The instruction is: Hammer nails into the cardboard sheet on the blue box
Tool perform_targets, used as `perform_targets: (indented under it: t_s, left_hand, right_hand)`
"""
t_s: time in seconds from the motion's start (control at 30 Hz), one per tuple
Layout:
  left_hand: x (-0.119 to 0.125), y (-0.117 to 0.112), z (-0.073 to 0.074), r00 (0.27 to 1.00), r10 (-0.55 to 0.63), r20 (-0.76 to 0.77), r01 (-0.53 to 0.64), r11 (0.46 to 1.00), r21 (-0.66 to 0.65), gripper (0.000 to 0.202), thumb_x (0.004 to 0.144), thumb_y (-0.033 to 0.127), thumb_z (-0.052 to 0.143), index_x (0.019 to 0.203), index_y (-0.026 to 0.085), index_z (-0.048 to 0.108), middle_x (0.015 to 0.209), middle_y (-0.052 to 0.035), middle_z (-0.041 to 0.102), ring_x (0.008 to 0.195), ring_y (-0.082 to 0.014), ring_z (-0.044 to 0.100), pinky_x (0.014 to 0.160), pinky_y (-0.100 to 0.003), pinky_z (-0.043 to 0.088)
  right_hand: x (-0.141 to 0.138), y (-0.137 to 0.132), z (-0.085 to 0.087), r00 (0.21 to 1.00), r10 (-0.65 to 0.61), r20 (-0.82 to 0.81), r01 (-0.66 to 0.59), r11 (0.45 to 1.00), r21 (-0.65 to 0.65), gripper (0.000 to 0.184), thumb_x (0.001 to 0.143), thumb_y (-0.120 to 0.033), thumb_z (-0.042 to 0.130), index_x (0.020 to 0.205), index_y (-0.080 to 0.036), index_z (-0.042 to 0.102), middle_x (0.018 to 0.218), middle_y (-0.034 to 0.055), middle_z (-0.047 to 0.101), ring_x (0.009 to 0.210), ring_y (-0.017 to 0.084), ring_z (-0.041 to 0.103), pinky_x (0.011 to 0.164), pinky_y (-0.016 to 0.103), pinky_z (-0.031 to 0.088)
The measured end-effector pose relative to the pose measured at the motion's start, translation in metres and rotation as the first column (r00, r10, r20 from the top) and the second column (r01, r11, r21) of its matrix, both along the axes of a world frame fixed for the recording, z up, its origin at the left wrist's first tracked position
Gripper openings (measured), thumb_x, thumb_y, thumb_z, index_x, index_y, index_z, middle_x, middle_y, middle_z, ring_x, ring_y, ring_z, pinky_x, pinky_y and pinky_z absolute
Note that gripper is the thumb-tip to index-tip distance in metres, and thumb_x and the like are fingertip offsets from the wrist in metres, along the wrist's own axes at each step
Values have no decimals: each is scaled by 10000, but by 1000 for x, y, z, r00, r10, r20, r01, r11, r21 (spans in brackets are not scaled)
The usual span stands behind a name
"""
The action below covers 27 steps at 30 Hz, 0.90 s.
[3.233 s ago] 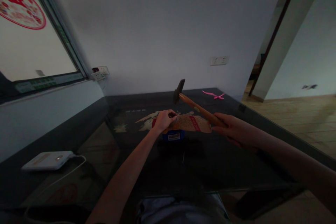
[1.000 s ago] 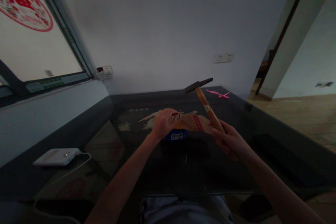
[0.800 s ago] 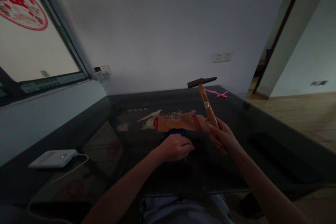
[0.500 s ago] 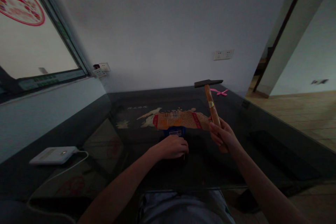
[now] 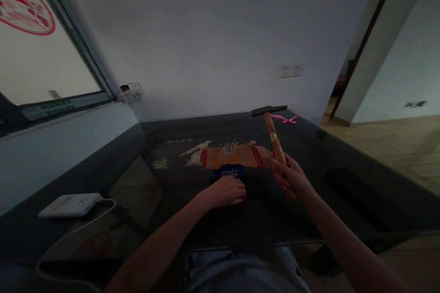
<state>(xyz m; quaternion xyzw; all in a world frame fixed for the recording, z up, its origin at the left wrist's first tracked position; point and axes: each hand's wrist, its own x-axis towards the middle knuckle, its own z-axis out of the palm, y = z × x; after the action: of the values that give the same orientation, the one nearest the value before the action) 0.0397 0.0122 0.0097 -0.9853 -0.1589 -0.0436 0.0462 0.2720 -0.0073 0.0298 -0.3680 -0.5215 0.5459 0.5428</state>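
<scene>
On a glossy black tabletop, a tan, red-banded speckled strip bears thin dark upright spikes. At its right end, the right hand grips a wooden-handled hammer with its dark metal head upward. On the strip's near side, the left hand curls downward beside a blue labelled block, its fingertips hidden.

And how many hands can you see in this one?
2: the left hand, on the near side of the blue object, and the right hand, gripping the hammer. No others show.
</scene>
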Motion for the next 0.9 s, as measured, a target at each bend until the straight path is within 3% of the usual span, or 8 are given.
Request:
perform_targets:
  t_s: [0.13,0.27,0.4,0.53,0.63,0.77,0.9]
  left_hand:
    - [3,-1,-1,998,65,3,-65,995,-71,57,774,204,575,820,171,577,831,-36,622,820,-162,561,732,-254,403]
    - [5,-3,5,979,177,97,-134,929,-346,114,750,150,572,862,163,589,818,-24,631,746,-129,570,679,-214,416]
    - [7,-13,21,894,281,348,-13,795,-606,281,786,154,529,1065,151,563,845,-26,626,757,-103,571,713,-199,434]
    - [5,-20,40,782,374,498,94,720,-688,406,774,168,550,1179,170,524,823,-18,601,741,-98,566,729,-216,453]
    - [2,-14,54,694,441,569,154,681,-716,382,779,182,548,1161,165,534,811,-25,594,720,-98,579,719,-228,473]
    - [0,9,70,580,449,679,214,721,-659,291,778,195,557,1066,152,549,823,-32,595,712,-103,599,709,-239,493]
    - [5,42,78,481,455,749,58,837,-545,204,777,209,558,970,145,550,787,-32,612,724,-116,617,718,-244,498]
  right_hand:
    - [0,0,-1,1000,25,-18,-25,1000,-4,309,771,-377,593,956,-227,395,505,-127,376,273,7,280,265,135,255]
    - [0,2,-4,999,10,-32,-10,1000,3,309,761,-378,605,947,-228,410,490,-129,379,260,10,280,249,133,247]
    - [0,5,-8,998,-1,-59,2,1000,20,316,744,-376,623,941,-224,427,482,-128,393,243,11,281,231,134,246]
    - [1,7,-10,999,-3,-54,4,1000,16,310,749,-369,619,936,-219,423,446,-131,392,236,19,285,226,134,251]
    - [1,7,-10,999,-4,-45,5,1000,9,303,753,-365,615,935,-215,425,431,-136,376,238,21,288,226,129,243]
    - [1,6,-11,999,0,-42,0,1000,12,298,753,-367,614,927,-218,423,437,-138,368,244,20,286,231,126,236]
    - [-1,5,-9,1000,-7,-31,7,1000,16,300,751,-379,615,908,-221,414,439,-140,367,243,22,283,231,132,240]
